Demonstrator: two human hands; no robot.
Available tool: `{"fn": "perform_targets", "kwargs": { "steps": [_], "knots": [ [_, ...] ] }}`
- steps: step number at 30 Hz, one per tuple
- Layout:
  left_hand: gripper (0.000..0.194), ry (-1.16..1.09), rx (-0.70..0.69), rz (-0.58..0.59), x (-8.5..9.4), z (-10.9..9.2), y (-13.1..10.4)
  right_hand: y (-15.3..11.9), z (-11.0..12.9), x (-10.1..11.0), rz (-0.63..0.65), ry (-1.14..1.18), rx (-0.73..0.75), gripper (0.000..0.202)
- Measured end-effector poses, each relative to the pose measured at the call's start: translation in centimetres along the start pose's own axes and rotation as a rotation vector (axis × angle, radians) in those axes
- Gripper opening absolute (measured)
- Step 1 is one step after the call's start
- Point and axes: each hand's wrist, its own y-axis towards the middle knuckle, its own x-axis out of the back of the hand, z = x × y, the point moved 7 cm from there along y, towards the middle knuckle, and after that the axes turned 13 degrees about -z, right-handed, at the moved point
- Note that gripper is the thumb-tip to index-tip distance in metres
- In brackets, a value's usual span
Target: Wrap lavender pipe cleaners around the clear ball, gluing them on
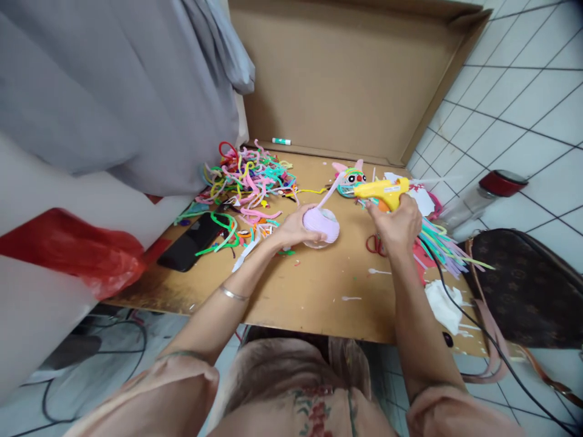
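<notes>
My left hand (294,228) is closed around a round ball wrapped in lilac pipe cleaner (324,226), near the middle of the table. A loose lilac end (331,190) sticks up from the ball's top. To the right, my right hand (401,223) grips a yellow glue gun (382,190), its nozzle pointing left, above the table and apart from the ball. Behind the nozzle sits a colorful figure with pink ears and round eyes (356,178).
Tangled pipe cleaners (250,176) and a black phone (191,243) lie left. Red-handled scissors (375,244), straight pipe cleaners (441,243), white tissue (443,306), a clear bottle with a red lid (483,197) and a brown bag (523,285) are right. A black cord (483,331) trails rightward.
</notes>
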Motion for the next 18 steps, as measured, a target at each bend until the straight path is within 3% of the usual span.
{"fn": "perform_targets", "kwargs": {
  "steps": [3,7,11,18],
  "knots": [
    [0.095,-0.033,0.042,0.091,-1.0,-0.2,0.7,-0.6,0.9,-0.3,-0.032,-0.007,0.051,0.033],
    [0.094,-0.080,0.094,0.126,-1.2,0.7,1.3,-1.6,-0.5,-1.0,-0.001,-0.028,0.056,0.029],
    [0.096,-0.104,0.056,0.170,-1.0,0.8,1.1,-2.1,-0.9,-1.3,0.012,-0.024,0.104,0.026],
    [0.098,-0.127,0.070,0.129,-0.6,1.1,0.4,-3.5,1.1,-1.5,0.046,0.044,0.230,0.023]
  ]
}}
